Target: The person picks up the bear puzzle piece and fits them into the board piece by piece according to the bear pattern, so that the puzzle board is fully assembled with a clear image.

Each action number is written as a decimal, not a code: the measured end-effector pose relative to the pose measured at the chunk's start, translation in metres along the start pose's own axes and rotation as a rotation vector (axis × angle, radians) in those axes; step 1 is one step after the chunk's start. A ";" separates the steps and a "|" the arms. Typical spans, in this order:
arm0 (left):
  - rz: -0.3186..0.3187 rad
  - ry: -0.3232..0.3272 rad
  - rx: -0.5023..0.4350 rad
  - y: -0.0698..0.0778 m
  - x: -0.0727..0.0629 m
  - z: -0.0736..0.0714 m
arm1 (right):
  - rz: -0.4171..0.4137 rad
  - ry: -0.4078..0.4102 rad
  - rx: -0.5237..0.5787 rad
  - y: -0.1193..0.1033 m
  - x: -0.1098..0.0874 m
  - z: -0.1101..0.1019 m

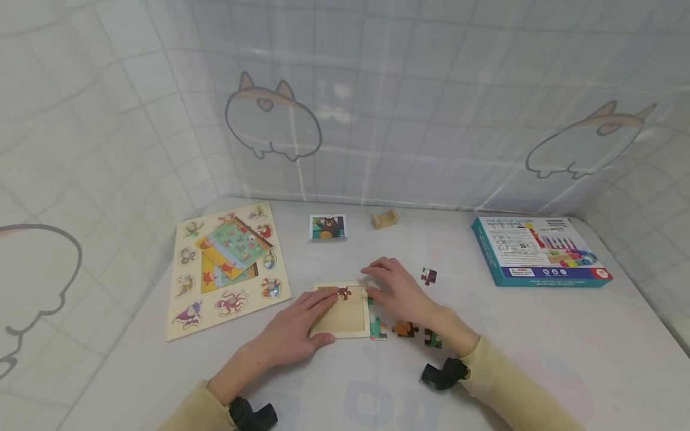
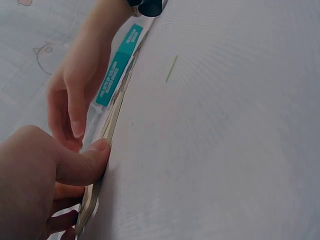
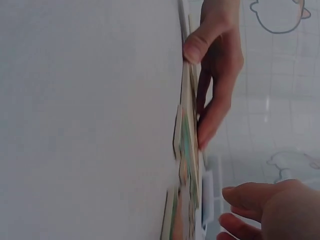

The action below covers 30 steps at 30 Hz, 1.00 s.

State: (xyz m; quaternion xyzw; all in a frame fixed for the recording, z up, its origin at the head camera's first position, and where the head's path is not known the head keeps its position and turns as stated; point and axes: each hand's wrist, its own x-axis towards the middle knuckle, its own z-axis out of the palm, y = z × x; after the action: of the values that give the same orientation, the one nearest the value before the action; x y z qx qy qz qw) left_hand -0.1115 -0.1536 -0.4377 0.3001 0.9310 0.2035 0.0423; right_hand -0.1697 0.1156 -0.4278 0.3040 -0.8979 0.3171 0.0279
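Left sleeve (image 1: 194, 413), 7 o'clock | left-hand grip (image 1: 293, 328): extended, pressing puzzle tray (image 1: 351, 320), 6 o'clock | loose pieces (image 1: 405, 329): tray's 4 o'clock | right-hand grip (image 1: 404, 292): relaxed, apparently unloaded | probable step: seating pieces; next requires selecting one

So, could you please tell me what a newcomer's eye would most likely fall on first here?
Probably the two hands at mid-table: the left hand rests on a small wooden tray, and the right hand is beside the tray's right edge. Next might come the bright teal-edged box at far right and the big wooden board with sea-creature pictures at left.
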 end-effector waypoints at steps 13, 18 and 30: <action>-0.002 0.002 0.002 0.001 0.000 0.001 | 0.117 0.123 0.034 0.040 -0.037 -0.038; -0.002 0.004 0.003 0.001 0.000 0.000 | 0.146 0.173 -0.033 0.059 -0.047 -0.049; -0.005 0.003 0.000 0.001 -0.002 0.000 | 0.199 0.208 -0.038 0.084 -0.055 -0.049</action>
State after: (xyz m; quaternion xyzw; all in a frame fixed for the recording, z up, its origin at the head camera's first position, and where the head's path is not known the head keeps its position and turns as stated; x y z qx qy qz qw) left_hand -0.1100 -0.1541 -0.4375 0.2974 0.9318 0.2039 0.0415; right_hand -0.1794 0.2246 -0.4487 0.1783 -0.9217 0.3311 0.0950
